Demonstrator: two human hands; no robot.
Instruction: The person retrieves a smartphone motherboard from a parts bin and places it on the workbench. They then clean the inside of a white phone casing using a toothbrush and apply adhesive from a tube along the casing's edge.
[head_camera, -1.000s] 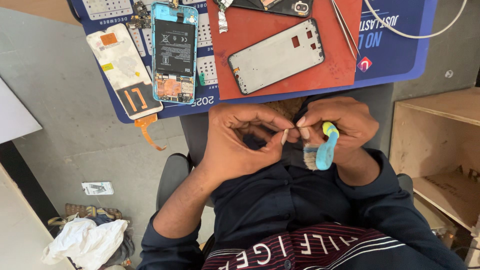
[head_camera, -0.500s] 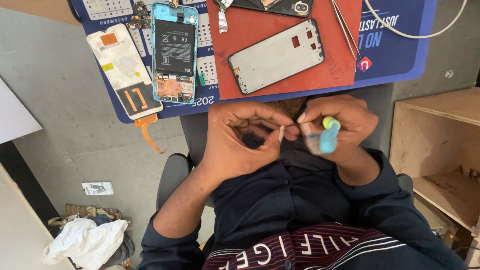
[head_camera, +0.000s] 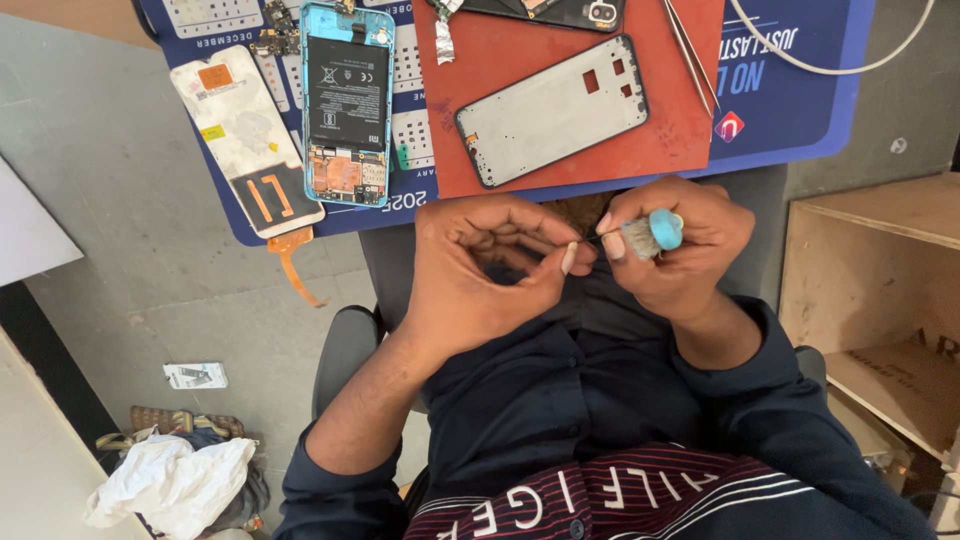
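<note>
Holding a blue-handled brush (head_camera: 655, 232), both hands (head_camera: 590, 250) pinch something too small to tell

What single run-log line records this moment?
left hand: pinching tiny part | right hand: holding brush | brush: at part | frame: on red mat

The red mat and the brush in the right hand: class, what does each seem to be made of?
Red mat: probably rubber or silicone, matte, scuffed, lying flat. Brush in the right hand: glossy blue handle, likely plastic, with pale grey bristles whose fibre cannot be told.
</note>
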